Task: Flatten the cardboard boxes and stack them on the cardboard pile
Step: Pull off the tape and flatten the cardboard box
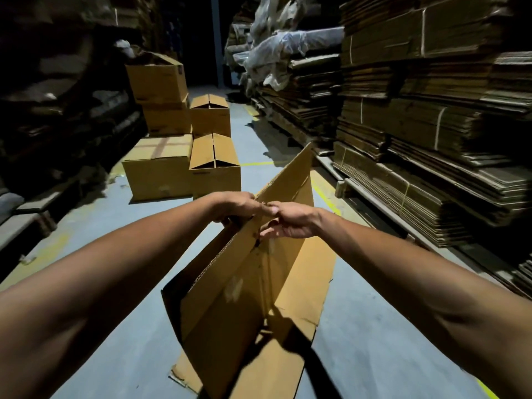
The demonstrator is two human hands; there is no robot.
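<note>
Both hands met at the top edge of a partly collapsed cardboard box [247, 295] standing above the grey floor [374, 341]. The left hand [239, 207] curled its fingers [230, 219] over that edge; the right hand [290, 223] pinched it, lower fingers [266, 232] loosely extended. Stacked flattened cardboard [417, 156] stood on the right, assembled boxes [184, 151] well ahead.

- Two hands: the left hand [240, 207] and the right hand [290, 223], both at frame centre.
- One partly collapsed box [247, 283] in the lower centre.
- Five assembled boxes [184, 133] in the upper-left-centre cluster.
- Flattened cardboard stacks [417, 125] along the right; too many, too dim to count.
</note>
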